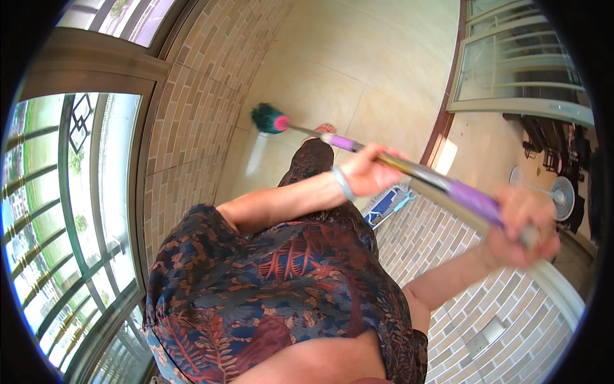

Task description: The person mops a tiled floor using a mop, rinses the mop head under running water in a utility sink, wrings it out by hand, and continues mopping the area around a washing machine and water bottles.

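Both hands grip a long mop handle [417, 169] with purple grip sections, held slantwise across in front of me. My left hand [376, 170], with a pale band on its wrist, is closed round the middle of the pole. My right hand [525, 228], blurred, is closed near the pole's upper end, at the purple grip. At the far end, a dark green mop head [266, 118] with a pink collar is low by the base of the brick-patterned wall, beyond my foot [326, 128]. Whether it touches the floor I cannot tell.
Tan floor tiles [331, 53] lie ahead. At left are a tiled wall [187, 115] and a barred window [76, 192]. A blue and grey flat mop [383, 204] leans by the right wall. A glazed sliding door [518, 72] and a fan [562, 198] are at right.
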A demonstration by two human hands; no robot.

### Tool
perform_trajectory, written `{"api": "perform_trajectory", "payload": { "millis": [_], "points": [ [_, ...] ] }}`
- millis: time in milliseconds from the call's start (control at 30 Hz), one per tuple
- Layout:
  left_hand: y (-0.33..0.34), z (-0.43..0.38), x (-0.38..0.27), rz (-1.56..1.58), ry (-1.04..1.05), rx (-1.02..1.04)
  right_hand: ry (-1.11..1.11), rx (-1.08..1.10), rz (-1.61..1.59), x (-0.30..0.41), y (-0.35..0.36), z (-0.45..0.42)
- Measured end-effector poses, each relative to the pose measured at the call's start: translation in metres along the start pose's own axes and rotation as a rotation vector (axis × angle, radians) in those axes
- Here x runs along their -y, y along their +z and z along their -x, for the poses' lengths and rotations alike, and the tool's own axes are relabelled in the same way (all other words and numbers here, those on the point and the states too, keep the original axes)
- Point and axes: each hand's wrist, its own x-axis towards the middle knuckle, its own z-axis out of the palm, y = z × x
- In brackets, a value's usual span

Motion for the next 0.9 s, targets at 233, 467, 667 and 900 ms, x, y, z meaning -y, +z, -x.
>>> {"api": "perform_trajectory", "payload": {
  "millis": [233,467,667,900],
  "points": [
    [-0.139,0.031,-0.213,0.228,0.671,-0.406,0.667,0.420,-0.123,-0.226,0.062,-0.048],
    [-0.096,-0.014,-0.307,0.207,0.686,-0.349,0.692,0.299,-0.030,-0.270,0.083,-0.143],
    [-0.036,-0.084,-0.376,0.040,0.580,-0.253,0.586,0.233,0.109,-0.281,0.077,-0.193],
    [-0.023,-0.158,-0.429,-0.335,0.205,-0.341,0.425,-0.011,0.357,-0.312,0.066,-0.161]
  ]
}}
